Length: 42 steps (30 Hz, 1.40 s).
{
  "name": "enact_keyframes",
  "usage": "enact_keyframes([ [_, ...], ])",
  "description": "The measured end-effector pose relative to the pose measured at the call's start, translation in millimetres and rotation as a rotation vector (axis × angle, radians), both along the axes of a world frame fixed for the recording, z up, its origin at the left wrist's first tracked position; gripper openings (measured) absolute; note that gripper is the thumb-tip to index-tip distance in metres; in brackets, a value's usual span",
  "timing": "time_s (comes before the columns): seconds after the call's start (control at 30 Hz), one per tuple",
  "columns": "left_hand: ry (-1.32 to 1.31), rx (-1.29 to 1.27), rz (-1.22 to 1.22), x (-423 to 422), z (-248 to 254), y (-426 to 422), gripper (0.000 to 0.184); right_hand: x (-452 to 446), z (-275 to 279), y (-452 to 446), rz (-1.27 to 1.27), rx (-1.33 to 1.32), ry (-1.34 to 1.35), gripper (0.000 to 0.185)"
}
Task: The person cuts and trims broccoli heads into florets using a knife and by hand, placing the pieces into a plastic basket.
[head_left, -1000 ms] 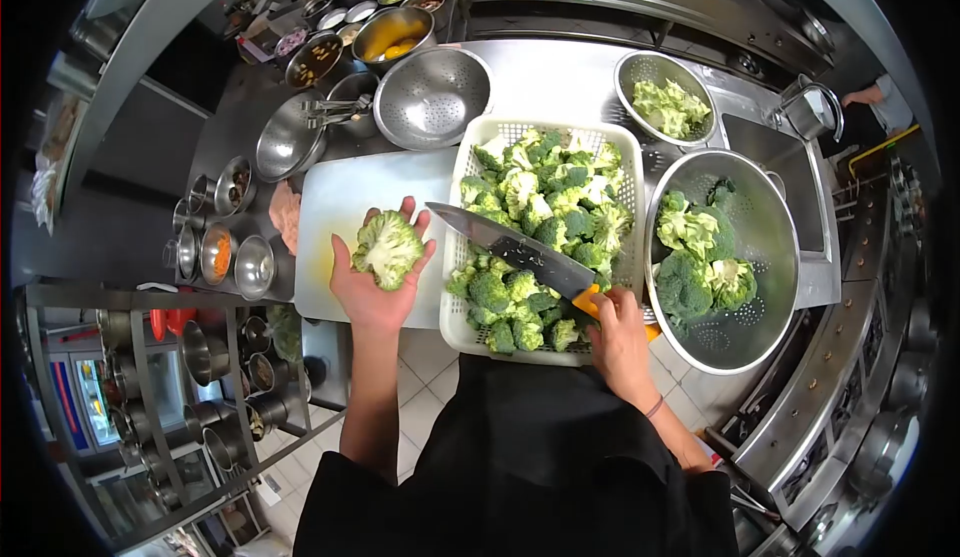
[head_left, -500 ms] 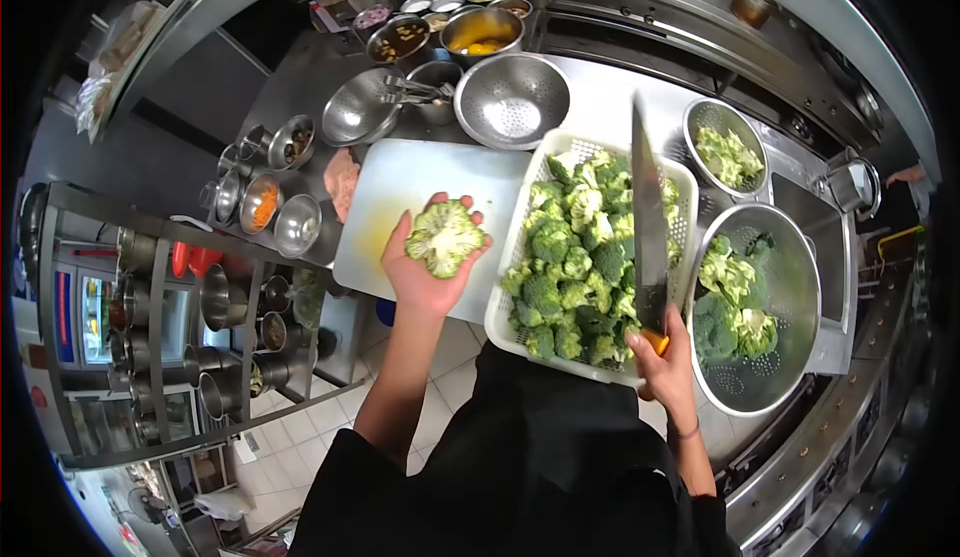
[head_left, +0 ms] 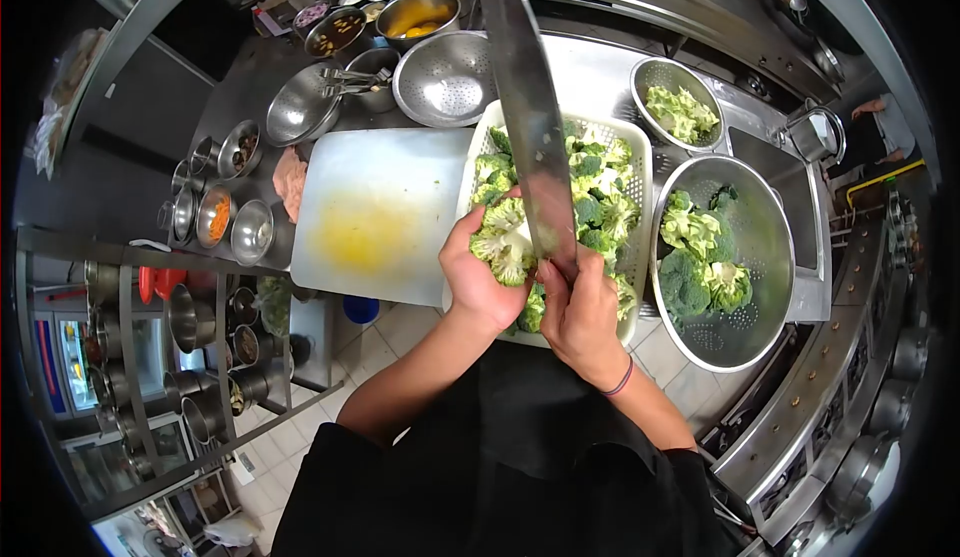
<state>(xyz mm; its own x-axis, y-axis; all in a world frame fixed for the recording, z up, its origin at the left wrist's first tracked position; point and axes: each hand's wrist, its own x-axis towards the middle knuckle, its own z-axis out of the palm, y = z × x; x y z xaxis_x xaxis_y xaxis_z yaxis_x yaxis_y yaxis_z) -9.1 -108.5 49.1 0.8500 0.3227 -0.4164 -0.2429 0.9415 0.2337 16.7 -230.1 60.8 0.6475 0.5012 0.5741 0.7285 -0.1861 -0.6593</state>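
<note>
My left hand (head_left: 490,272) cups a broccoli head (head_left: 503,241) with its pale cut stem facing up. Gripped in my right hand (head_left: 582,312) is a large knife (head_left: 530,87), its broad blade pointing away from me, close against the broccoli; the handle is hidden by my fingers. Both hands hover over a cream perforated basket (head_left: 643,172) filled with broccoli florets (head_left: 612,219). To the left of the basket lies a white cutting board (head_left: 400,182) with a yellow stain.
On the right, a large colander (head_left: 765,332) holds broccoli heads (head_left: 700,277); behind it a smaller colander (head_left: 683,105) holds pale green pieces. A perforated bowl (head_left: 445,82) and a steel bowl (head_left: 302,107) with tongs stand behind the board. Raw meat (head_left: 290,182) lies left of it.
My left hand has carried the broccoli right, from above the board to over the basket. My right hand has brought the knife left to meet it. The view has shifted slightly.
</note>
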Motion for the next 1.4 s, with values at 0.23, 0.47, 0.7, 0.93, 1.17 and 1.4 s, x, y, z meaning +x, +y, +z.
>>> enact_keyframes([
  [0.23,-0.108,0.295,-0.027,1,-6,0,0.051,-4,18,-6,-0.014,-0.091,0.028,0.024],
  [0.47,-0.35,1.112,-0.112,0,12,17,0.062,-7,28,-14,0.032,-0.234,0.162,0.028],
  [0.7,-0.244,1.129,-0.393,-1,15,29,0.056,3,17,-19,0.051,-0.173,0.225,0.024],
  [0.93,-0.441,0.282,-0.531,0,9,29,0.074,40,14,-34,0.161,-0.036,0.791,0.026],
  [1.17,-0.041,0.983,-0.339,72,-7,63,0.051,50,18,-68,-0.106,0.211,0.961,0.035],
  [1.4,-0.106,2.035,-0.392,163,-76,64,0.048,14,3,-182,-0.486,0.227,0.909,0.026],
])
